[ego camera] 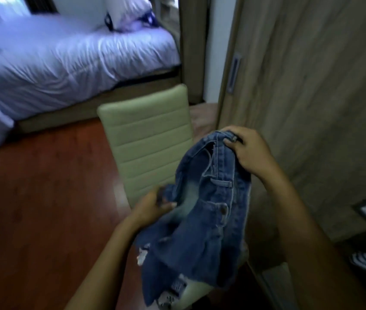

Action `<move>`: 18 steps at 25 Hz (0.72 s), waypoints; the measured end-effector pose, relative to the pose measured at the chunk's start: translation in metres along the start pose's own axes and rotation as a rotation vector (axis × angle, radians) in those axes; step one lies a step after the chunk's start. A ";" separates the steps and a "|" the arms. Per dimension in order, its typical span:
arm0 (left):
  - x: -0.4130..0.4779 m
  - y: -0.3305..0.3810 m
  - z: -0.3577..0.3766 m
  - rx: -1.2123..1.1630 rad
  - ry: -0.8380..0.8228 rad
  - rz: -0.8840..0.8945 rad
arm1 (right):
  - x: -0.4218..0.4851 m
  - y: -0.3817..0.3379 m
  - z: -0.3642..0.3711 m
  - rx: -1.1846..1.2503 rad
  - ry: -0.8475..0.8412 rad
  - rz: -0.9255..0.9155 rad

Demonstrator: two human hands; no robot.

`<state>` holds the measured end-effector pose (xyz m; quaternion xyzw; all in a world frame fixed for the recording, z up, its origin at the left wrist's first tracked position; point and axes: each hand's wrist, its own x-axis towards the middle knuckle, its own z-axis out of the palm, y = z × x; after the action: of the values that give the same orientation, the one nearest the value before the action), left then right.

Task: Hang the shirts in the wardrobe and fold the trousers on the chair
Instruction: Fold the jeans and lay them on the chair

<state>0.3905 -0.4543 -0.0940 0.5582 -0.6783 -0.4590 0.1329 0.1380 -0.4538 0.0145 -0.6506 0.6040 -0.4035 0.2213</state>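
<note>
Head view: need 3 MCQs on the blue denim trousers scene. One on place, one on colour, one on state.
1. Where are the blue ripped denim trousers?
A. hung on a hanger
B. held in the air in front of the pale green padded chair
C. folded flat in a pile

2. What colour is the glossy wooden floor?
A. reddish brown
B. grey
C. white

3. What are the hands doing?
A. both hang idle
B. only one holds cloth
C. the left hand and the right hand both grip the trousers

Answers:
1 B: the denim hangs bunched from the hands, with the chair behind it.
2 A: the boards show red-brown beside the chair.
3 C: the fingers of each hand curl on the denim, the right at the waistband.
</note>
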 end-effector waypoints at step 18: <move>-0.073 0.277 -0.202 -0.108 0.609 0.991 | 0.077 -0.231 -0.136 0.309 -0.054 -0.465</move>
<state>0.3790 -0.4978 0.2538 0.2737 -0.7654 -0.1947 0.5490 0.1665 -0.4609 0.2912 -0.7408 0.3640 -0.5133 0.2353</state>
